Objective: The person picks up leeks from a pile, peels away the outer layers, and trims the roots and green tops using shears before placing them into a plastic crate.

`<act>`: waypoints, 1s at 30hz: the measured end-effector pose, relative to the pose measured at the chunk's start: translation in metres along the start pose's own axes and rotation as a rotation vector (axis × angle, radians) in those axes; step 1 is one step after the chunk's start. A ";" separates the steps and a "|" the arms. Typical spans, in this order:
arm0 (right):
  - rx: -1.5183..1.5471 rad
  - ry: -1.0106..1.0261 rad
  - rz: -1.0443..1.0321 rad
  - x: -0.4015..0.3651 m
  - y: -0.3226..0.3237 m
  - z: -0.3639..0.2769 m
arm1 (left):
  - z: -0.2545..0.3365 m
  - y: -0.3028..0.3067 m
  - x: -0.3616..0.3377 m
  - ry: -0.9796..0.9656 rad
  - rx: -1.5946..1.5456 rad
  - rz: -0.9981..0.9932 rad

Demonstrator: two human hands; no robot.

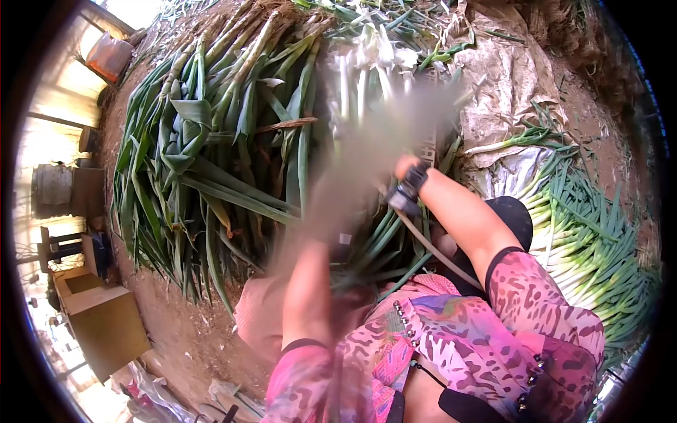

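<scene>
A broad grey-green streak (374, 141), smeared by motion, runs across the middle over both hands; its kind cannot be made out. My left hand (317, 229) is at its lower left end, blurred, so its fingers cannot be read. Near the middle, my right hand (407, 166) is mostly hidden by the streak, with a black device strapped to the wrist. Left of my hands lies a big heap of untrimmed leeks (233, 141), leafy and with roots at the top. Just above the streak, white-stemmed leeks (361, 74) lie side by side.
Cleaned green onions (571, 247) are spread in a long pile at the right. A crumpled pale sheet (508, 77) covers ground at the upper right. A wooden box (102, 328) stands on the dirt floor (176, 331) at the left. A thin hose (441, 257) crosses near my right forearm.
</scene>
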State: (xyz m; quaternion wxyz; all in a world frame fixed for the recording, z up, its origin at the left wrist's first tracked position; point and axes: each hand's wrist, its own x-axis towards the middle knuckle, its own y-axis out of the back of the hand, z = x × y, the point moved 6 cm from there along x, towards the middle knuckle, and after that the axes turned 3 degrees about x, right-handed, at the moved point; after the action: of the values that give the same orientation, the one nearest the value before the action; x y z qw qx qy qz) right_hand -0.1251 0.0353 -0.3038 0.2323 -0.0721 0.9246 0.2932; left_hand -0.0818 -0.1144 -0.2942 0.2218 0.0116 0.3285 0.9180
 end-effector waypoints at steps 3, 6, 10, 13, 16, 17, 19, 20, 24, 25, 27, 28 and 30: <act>-0.117 -0.018 0.036 0.041 0.007 0.012 | -0.013 -0.003 -0.002 0.045 -0.010 0.014; -0.019 0.035 -0.075 0.008 0.001 0.016 | -0.018 0.000 -0.008 -0.025 -0.032 0.141; -0.137 0.161 -0.093 -0.083 -0.028 0.027 | -0.016 0.005 -0.008 -0.025 -0.155 0.213; -0.154 0.101 -0.047 -0.091 -0.026 0.035 | 0.001 0.008 -0.009 -0.049 0.030 0.137; -0.150 0.246 0.031 -0.029 -0.034 0.065 | 0.025 0.016 -0.014 -0.103 0.113 0.182; -0.201 0.299 0.057 0.007 -0.039 0.079 | 0.004 0.004 -0.013 -0.043 0.096 0.205; -0.206 0.196 0.037 0.027 -0.023 0.057 | -0.050 -0.019 -0.004 0.238 0.097 0.203; -0.162 0.041 -0.009 0.009 0.004 0.010 | -0.077 -0.031 -0.001 0.377 0.096 0.198; -0.178 0.009 0.026 0.038 0.015 -0.007 | -0.015 -0.004 -0.013 0.323 0.134 0.072; -0.153 -0.032 -0.008 0.037 0.016 -0.006 | -0.016 -0.005 -0.012 0.323 0.132 0.073; -0.232 0.030 0.001 0.026 0.006 -0.005 | -0.033 -0.009 -0.006 0.359 0.126 0.136; -0.273 0.061 0.004 0.023 0.002 -0.004 | -0.047 -0.013 -0.003 0.396 0.121 0.198; -0.181 -0.014 -0.024 0.021 0.008 -0.003 | -0.020 -0.007 -0.012 0.312 0.108 0.086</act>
State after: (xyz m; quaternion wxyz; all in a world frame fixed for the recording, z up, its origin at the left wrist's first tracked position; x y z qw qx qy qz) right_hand -0.1472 0.0402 -0.3076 0.2347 -0.1018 0.8918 0.3732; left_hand -0.0718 -0.1264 -0.3131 0.1275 -0.1050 0.4068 0.8984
